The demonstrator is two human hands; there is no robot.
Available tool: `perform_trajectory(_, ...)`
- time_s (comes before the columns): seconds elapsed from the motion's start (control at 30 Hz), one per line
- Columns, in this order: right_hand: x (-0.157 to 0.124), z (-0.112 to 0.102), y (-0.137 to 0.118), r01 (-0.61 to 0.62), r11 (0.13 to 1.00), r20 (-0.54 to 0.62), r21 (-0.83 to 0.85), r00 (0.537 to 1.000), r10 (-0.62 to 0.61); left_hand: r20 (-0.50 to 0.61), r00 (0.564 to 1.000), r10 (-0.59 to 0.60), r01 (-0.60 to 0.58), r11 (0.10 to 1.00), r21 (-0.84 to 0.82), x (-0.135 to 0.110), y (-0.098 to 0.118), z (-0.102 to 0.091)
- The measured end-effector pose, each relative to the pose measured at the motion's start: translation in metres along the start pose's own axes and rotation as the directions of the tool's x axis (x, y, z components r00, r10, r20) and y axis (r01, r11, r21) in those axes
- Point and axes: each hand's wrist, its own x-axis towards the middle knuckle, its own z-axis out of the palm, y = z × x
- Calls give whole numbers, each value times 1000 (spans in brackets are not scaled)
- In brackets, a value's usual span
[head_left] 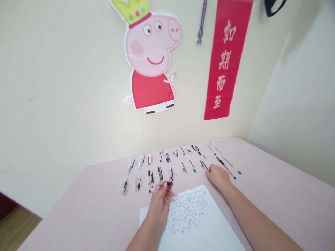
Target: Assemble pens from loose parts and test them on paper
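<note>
My left hand [160,200] is raised over the near part of the pink table [274,195], fingers pinched on a thin pen [162,183] held level. My right hand [218,177] lies knuckles-up on the table with its fingers curled, reaching in among pen parts; what its fingertips touch is hidden. Several pens and pen parts [180,164] lie in rows across the table beyond both hands. A white sheet of paper [193,219] covered in scribbled marks lies under and between my forearms.
The table stands in a corner between two cream walls. A cartoon pig sticker [150,59] and a red banner with pale characters [226,59] hang on the far wall. Wooden floor [13,226] shows at the lower left.
</note>
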Motion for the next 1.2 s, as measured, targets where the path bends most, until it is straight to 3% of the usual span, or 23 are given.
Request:
perform_trajectory(0.1,0,-1,-2,5,992,-64,124,998,3,-26,1000,-8,7,999,-33,1,1,1)
perform_trajectory(0.2,-1,-1,-8,90,940,-88,329,994,-64,-23,1000,-12,11,999,-46,2,2,1)
perform_trajectory(0.27,-2,1,-13,186,848,-107,497,982,-153,-27,1000,-4,2,999,-51,4,1,0)
perform_trajectory(0.4,-6,3,-23,345,551,-156,760,920,-361,-50,998,24,-26,999,-39,7,0,-2)
perform_trajectory(0.47,-9,1,-26,338,441,-117,832,882,-456,-56,998,33,-34,999,-26,7,0,-3)
perform_trajectory(0.57,-15,-4,-30,287,359,-33,888,819,-572,-85,996,36,-38,999,-22,8,0,-3)
perform_trajectory(0.73,-22,-13,-34,280,339,28,898,734,-679,-106,993,56,-62,997,-55,8,0,-2)
perform_trajectory(1.2,-23,-16,-33,242,376,117,894,686,-718,-177,983,53,-69,994,-85,8,1,1)
